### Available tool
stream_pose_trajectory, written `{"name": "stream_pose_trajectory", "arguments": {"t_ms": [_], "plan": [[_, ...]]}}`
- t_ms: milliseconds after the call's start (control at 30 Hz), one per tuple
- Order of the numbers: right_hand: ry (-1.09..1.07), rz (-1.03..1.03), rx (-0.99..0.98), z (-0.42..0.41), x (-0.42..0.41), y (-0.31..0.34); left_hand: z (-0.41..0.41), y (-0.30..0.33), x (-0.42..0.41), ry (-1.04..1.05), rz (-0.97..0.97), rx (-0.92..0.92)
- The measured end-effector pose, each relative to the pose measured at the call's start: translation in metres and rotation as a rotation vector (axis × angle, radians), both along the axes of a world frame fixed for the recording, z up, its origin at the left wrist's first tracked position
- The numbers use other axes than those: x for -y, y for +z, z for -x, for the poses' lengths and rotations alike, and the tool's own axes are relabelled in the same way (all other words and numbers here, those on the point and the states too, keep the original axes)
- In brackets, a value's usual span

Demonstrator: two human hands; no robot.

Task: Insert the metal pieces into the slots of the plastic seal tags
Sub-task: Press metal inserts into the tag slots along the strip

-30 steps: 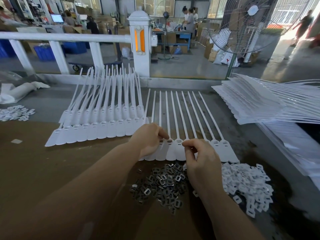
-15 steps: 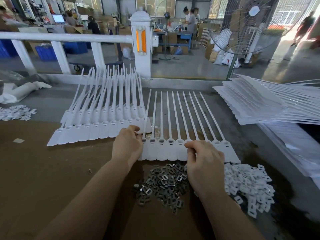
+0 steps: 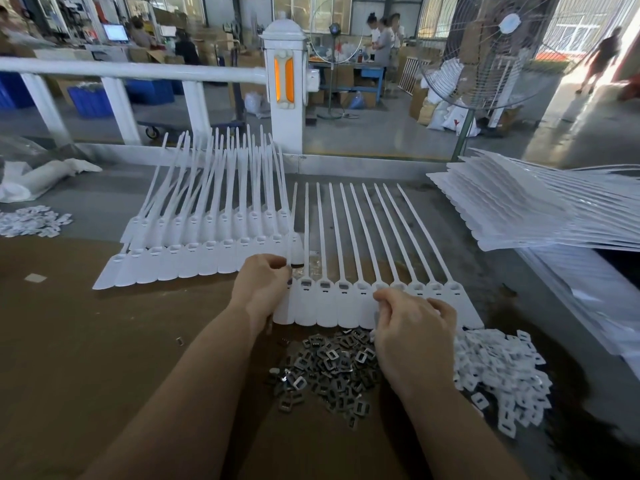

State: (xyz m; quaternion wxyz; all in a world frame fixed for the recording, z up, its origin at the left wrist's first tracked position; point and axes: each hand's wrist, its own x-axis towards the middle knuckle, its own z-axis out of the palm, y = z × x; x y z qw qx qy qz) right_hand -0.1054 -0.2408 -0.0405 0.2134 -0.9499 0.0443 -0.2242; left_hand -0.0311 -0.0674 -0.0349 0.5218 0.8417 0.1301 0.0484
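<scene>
Brown bench [image 3: 86, 341]; left hand [image 3: 259, 289] pinches white tag strip [image 3: 346, 306], right hand [image 3: 412, 327] fingers curled on it

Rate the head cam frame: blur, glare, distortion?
Head view: hands and tags fairly sharp; background people soft; doorway at right blown out by daylight; wide-angle bend curves the rail and stretches the forearms at the bottom edge; metal pieces show small glints.
</scene>
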Motion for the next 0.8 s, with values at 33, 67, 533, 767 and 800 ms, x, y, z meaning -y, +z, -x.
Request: {"name": "stream_pose_trajectory", "arguments": {"t_ms": [33,67,533,767,800], "plan": [[0.002,0.0,0.004,0.0,0.0,0.0,0.0,-0.001,0.0,-0.006,-0.006,0.001],[0.005,0.0,0.012,0.0,0.0,0.0,0.001,-0.001,-0.001,-0.007,-0.014,0.005],[0.144,-0.008,0.119,0.005,-0.006,0.001,0.011,-0.009,-0.009,-0.033,-0.002,0.122],[0.217,0.041,0.122,0.006,-0.009,0.006,0.011,-0.012,-0.008,-0.035,-0.138,0.123],[0.219,0.043,0.107,0.006,-0.009,0.005,0.011,-0.011,-0.008,-0.036,-0.137,0.121]]}}
